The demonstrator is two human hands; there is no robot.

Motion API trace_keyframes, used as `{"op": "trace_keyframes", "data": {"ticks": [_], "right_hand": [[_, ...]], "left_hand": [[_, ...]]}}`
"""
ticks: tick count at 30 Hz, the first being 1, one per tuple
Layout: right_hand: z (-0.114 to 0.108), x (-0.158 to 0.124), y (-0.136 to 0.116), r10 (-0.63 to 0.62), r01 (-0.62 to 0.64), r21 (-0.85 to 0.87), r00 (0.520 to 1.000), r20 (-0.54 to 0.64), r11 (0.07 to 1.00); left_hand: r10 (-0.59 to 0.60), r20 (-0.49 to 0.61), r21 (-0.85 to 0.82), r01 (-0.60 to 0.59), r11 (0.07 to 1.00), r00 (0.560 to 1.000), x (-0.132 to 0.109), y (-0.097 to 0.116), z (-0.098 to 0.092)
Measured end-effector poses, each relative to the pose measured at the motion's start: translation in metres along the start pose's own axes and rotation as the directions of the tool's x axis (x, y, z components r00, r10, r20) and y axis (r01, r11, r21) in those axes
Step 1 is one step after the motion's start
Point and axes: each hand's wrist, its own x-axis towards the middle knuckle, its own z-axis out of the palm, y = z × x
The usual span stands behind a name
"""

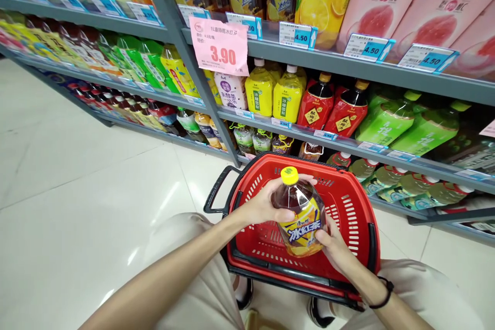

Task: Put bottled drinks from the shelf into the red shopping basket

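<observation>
Both my hands hold a large plastic bottle of iced tea [300,216] with a yellow cap and a yellow-and-blue label, tilted above a red plastic shopping basket [350,216]. My left hand [266,201] wraps the bottle's upper part below the cap. My right hand [334,247], with a black cord bracelet [382,294] on its wrist, supports the lower part. The basket's inside shows no other items, and its slotted walls surround the space beneath the bottle.
Grey metal shelves [348,56] of bottled drinks and large cartons with price tags run along the left and ahead, with a pink 3.90 price sign [219,45]. Glossy white floor tiles [96,175] spread to the left. My knees and shoes show below the basket.
</observation>
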Motion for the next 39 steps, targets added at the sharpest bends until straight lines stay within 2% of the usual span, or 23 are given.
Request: {"op": "trace_keyframes", "data": {"ticks": [2, 5, 9, 11, 14, 16, 19, 22, 24, 26, 29, 31, 34, 37, 39], "right_hand": [[0.002, -0.001, -0.001, 0.084, -0.083, 0.051, 0.996, -0.033, 0.995], [0.01, -0.002, -0.009, 0.217, -0.219, 0.107, 0.976, 0.029, 0.97], [0.021, -0.004, -0.025, 0.258, -0.276, 0.183, 0.959, 0.114, 0.944], [0.022, -0.005, -0.032, 0.321, -0.359, 0.184, 0.925, 0.203, 0.915], [0.02, -0.006, -0.036, 0.389, -0.453, 0.154, 0.864, 0.321, 0.878], [0.019, -0.005, -0.036, 0.388, -0.462, 0.158, 0.852, 0.352, 0.872], [0.021, -0.005, -0.036, 0.369, -0.452, 0.17, 0.854, 0.368, 0.876], [0.025, -0.004, -0.036, 0.296, -0.367, 0.208, 0.905, 0.307, 0.907], [0.028, -0.003, -0.035, 0.21, -0.252, 0.229, 0.958, 0.193, 0.94], [0.028, 0.0, -0.032, 0.115, -0.121, 0.202, 0.992, 0.044, 0.972], [0.025, 0.003, -0.026, -0.04, 0.047, 0.051, 0.99, -0.139, 0.998], [0.021, 0.002, -0.025, -0.177, 0.162, -0.103, 0.972, -0.157, 0.981], [0.014, -0.005, -0.03, -0.35, 0.307, -0.4, 0.936, -0.036, 0.863], [0.005, -0.012, -0.033, -0.46, 0.383, -0.669, 0.885, 0.068, 0.638], [-0.002, -0.012, -0.032, -0.54, 0.45, -0.765, 0.826, 0.16, 0.461]], "left_hand": [[-0.028, -0.081, -0.036, 0.025, 0.999, 0.996, 0.0, -0.002, 0.001], [-0.109, -0.213, -0.124, 0.084, 0.989, 0.971, 0.001, -0.009, 0.003], [-0.259, -0.379, -0.257, 0.168, 0.952, 0.889, 0.005, -0.017, 0.005], [-0.302, -0.446, -0.288, 0.185, 0.94, 0.843, 0.008, -0.018, 0.007], [-0.341, -0.507, -0.308, 0.202, 0.929, 0.792, 0.011, -0.019, 0.009], [-0.358, -0.521, -0.319, 0.212, 0.924, 0.775, 0.012, -0.019, 0.01], [-0.341, -0.528, -0.292, 0.212, 0.933, 0.778, 0.012, -0.018, 0.008], [-0.302, -0.546, -0.261, 0.184, 0.948, 0.781, 0.014, -0.015, 0.001], [-0.278, -0.555, -0.279, 0.139, 0.95, 0.784, 0.016, -0.014, -0.005], [-0.279, -0.56, -0.325, 0.102, 0.94, 0.78, 0.018, -0.013, -0.012], [-0.304, -0.562, -0.371, 0.095, 0.924, 0.769, 0.02, -0.014, -0.019], [-0.287, -0.554, -0.351, 0.094, 0.932, 0.782, 0.019, -0.014, -0.021], [-0.233, -0.531, -0.295, 0.08, 0.952, 0.815, 0.016, -0.01, -0.02], [-0.194, -0.495, -0.278, 0.058, 0.959, 0.847, 0.015, -0.006, -0.02], [-0.172, -0.474, -0.27, 0.043, 0.962, 0.864, 0.014, -0.006, -0.02]]}}
